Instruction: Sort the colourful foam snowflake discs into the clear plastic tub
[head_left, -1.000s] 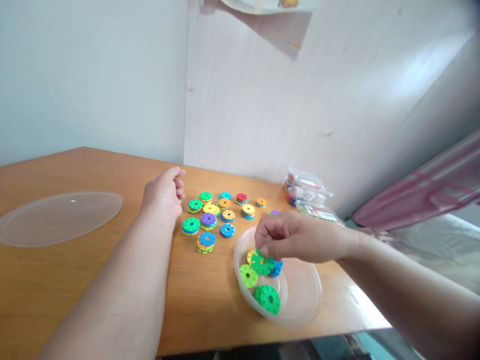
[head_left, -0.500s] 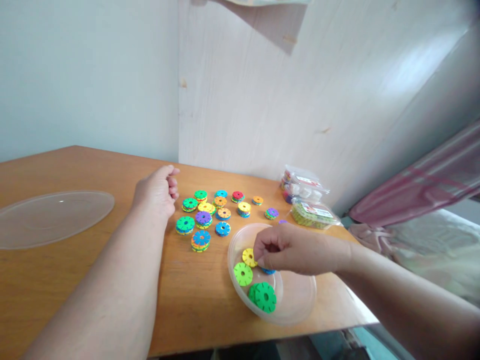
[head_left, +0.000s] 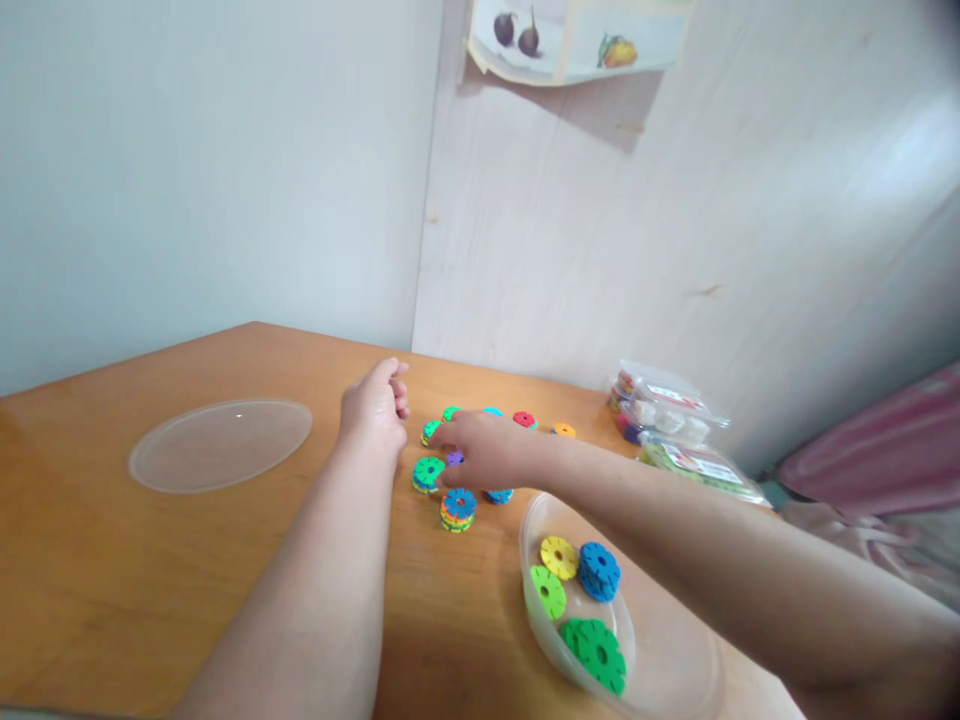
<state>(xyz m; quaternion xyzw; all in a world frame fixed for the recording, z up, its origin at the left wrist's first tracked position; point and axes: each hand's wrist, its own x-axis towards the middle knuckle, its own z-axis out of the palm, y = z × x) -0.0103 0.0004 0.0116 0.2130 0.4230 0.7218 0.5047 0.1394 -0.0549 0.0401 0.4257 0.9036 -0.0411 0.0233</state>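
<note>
Several colourful toothed plastic discs (head_left: 458, 507) lie in small stacks on the wooden table (head_left: 112, 570). My right hand (head_left: 484, 455) reaches over them, fingers bent down and pinched at the green disc (head_left: 428, 471) on top of one stack. It hides some of the stacks. My left hand (head_left: 375, 405) rests on the table just left of the discs, fingers loosely curled with nothing in them. A clear plastic bowl (head_left: 675, 660) at the near right holds a yellow disc (head_left: 559, 556), a blue disc (head_left: 599, 570), a light green disc (head_left: 548, 592) and a dark green disc (head_left: 597, 653).
A clear round lid (head_left: 220, 444) lies flat on the table at the left. Clear plastic packs (head_left: 664, 415) of small parts stand at the table's back right by the wall. A pink cloth (head_left: 885, 450) lies beyond the right edge.
My right hand has left the bowl and moved back and left over the disc stacks. The green disc it pinched a second ago is no longer in the bowl. The camera has shifted.
</note>
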